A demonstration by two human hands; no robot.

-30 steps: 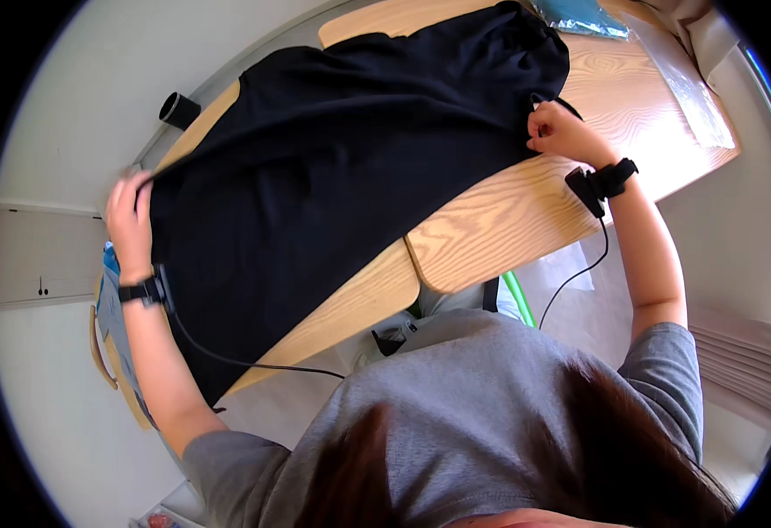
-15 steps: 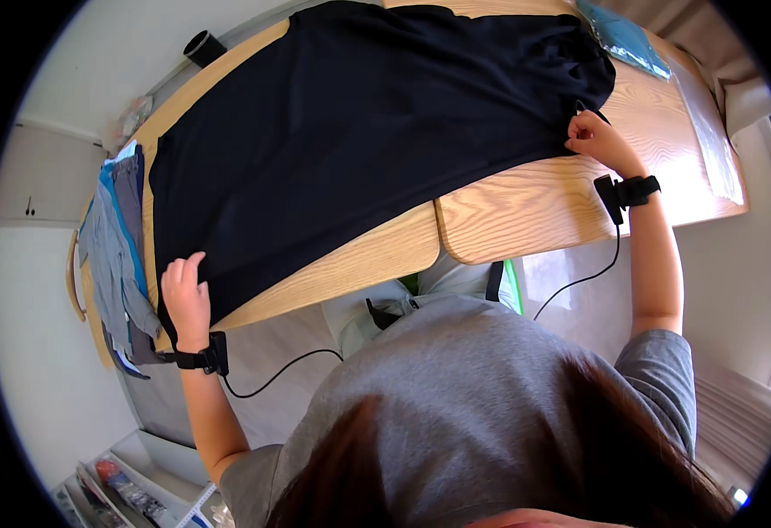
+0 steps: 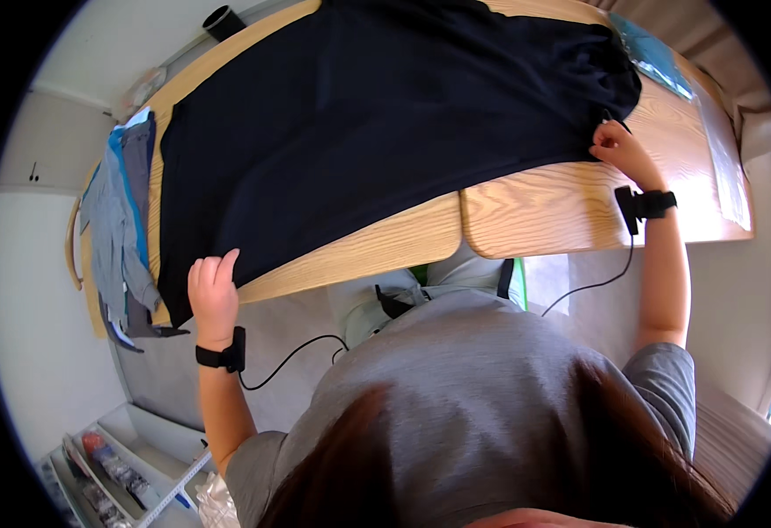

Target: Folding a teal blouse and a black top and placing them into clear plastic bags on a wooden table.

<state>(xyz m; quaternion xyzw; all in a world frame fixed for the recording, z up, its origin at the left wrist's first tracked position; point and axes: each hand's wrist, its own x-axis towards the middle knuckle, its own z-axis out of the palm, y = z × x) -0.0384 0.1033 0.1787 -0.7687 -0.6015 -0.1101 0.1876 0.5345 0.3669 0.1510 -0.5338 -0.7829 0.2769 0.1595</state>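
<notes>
A large black garment (image 3: 359, 132) lies spread over the wooden table, mostly flat, with its far right end bunched in folds. My left hand (image 3: 214, 290) rests at its near left edge, fingers partly bent and apart, the forefinger stretched out over the cloth. At the garment's right near corner, my right hand (image 3: 621, 150) has its fingers curled together in a pinch on the edge of the cloth. The exact grip is partly hidden by the fingers. Each wrist wears a black strap with a small cabled device.
Grey and blue folded clothes (image 3: 117, 220) hang over the table's left end. A blue garment in a clear bag (image 3: 654, 57) lies far right, beside a clear plastic sheet (image 3: 724, 167). A black cup (image 3: 223, 24) stands far left. A white divided bin (image 3: 152, 449) sits low on the left.
The view has shifted slightly. My left hand has slid right along the near edge, and the cloth's left corner now shows beside it. My right hand stays at the right corner.
</notes>
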